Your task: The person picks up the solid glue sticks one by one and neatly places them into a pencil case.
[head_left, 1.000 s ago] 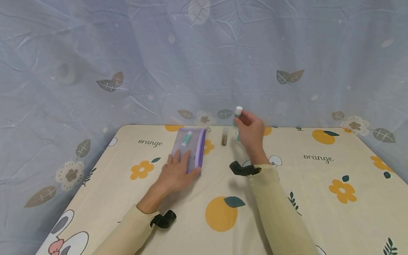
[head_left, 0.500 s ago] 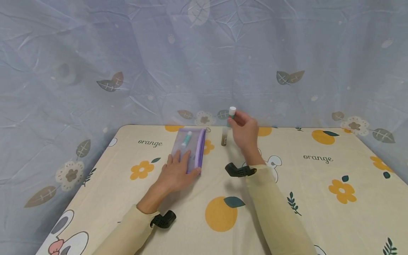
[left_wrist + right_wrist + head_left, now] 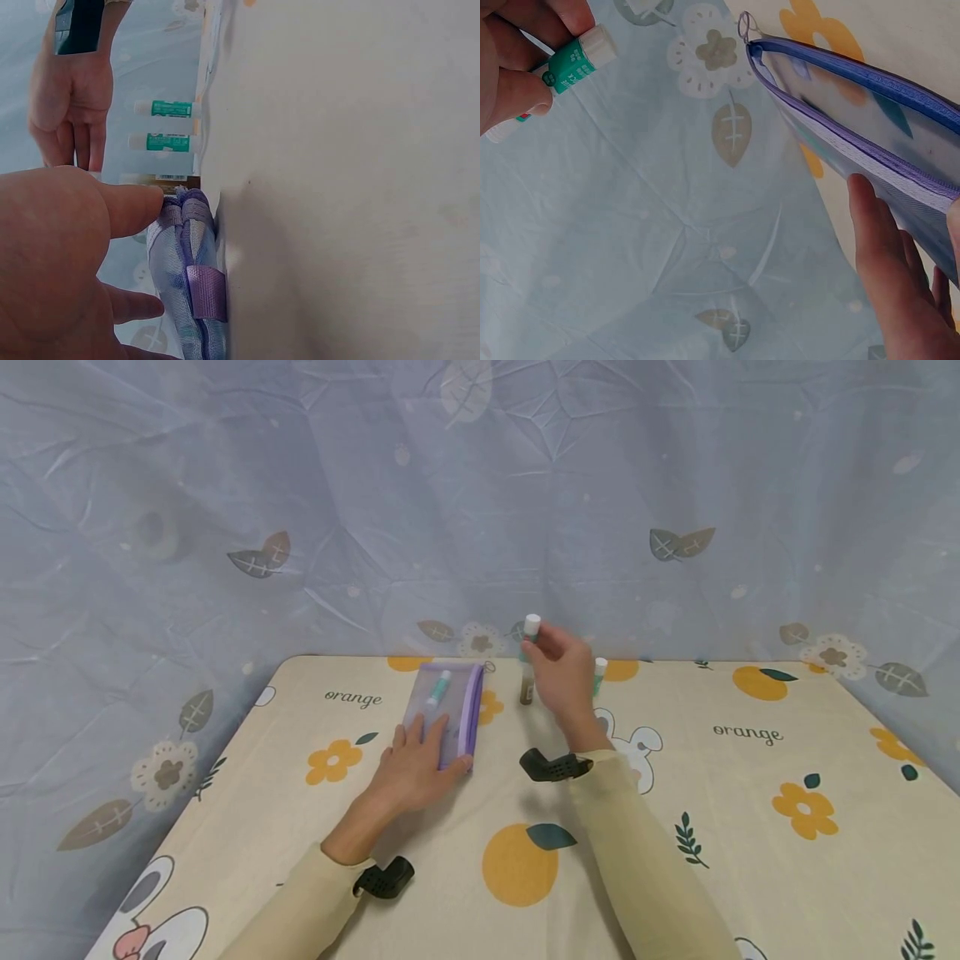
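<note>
My right hand [image 3: 566, 677] pinches a green-labelled glue stick [image 3: 574, 66] with white ends, upright above the table in the head view. Under it stands a brown glue stick [image 3: 527, 691]. My left hand [image 3: 416, 774] rests with fingers spread on a mesh zip pouch [image 3: 459, 735] trimmed in purple; its thumb lies at the zip edge. The zip side gapes in the right wrist view. Another green-and-white glue stick [image 3: 439, 688] shows through the pouch's far part. Two more green glue sticks stand on the table in the left wrist view, one nearer [image 3: 169, 142] and one farther [image 3: 171, 109].
A patterned cloth [image 3: 750, 793] covers the table. Behind its far edge hangs a blue-grey curtain [image 3: 480, 510]. In the head view, one standing green glue stick [image 3: 599, 676] shows right of my right hand, and the hand hides the other.
My right hand has moved left with the glue stick, to above the brown one. A standing green glue stick now shows behind it on the right. The left hand and pouch stay put.
</note>
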The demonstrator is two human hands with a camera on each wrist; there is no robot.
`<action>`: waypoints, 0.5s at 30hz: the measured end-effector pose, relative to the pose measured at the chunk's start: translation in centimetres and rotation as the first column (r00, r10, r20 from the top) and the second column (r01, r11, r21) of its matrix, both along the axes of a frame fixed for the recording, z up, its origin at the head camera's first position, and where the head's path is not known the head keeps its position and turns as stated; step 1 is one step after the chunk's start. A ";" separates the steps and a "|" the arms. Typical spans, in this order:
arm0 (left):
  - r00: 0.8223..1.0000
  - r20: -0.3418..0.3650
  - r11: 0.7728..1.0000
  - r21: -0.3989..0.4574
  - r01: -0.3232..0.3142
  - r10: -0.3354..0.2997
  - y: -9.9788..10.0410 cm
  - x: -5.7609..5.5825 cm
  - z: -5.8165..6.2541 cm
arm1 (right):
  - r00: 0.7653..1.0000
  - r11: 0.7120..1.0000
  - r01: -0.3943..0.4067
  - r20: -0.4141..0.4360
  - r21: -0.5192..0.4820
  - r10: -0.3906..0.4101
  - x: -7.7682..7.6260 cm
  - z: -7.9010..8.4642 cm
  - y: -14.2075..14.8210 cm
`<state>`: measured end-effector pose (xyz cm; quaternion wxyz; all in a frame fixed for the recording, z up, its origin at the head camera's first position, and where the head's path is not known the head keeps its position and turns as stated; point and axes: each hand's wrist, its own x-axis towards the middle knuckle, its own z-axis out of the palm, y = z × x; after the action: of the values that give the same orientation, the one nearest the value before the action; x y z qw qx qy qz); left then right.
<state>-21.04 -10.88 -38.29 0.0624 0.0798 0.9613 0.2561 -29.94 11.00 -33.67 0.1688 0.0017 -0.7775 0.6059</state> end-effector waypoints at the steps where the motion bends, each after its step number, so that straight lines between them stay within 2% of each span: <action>1: 1.000 -0.002 1.000 0.001 0.000 0.000 0.0 0.0 0.0 | 1.000 1.000 -0.003 -0.001 0.001 0.003 0.0 0.0 -0.1; 15: 1.000 -0.004 1.000 0.001 -0.003 0.003 0.0 0.1 -0.1 | 0.999 0.999 -0.031 -0.035 0.017 0.031 -0.1 -0.5 -0.7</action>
<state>-20.96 -10.93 -38.41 0.0600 0.0789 0.9615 0.2565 -30.02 10.26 -34.22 0.1729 0.0257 -0.7793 0.6018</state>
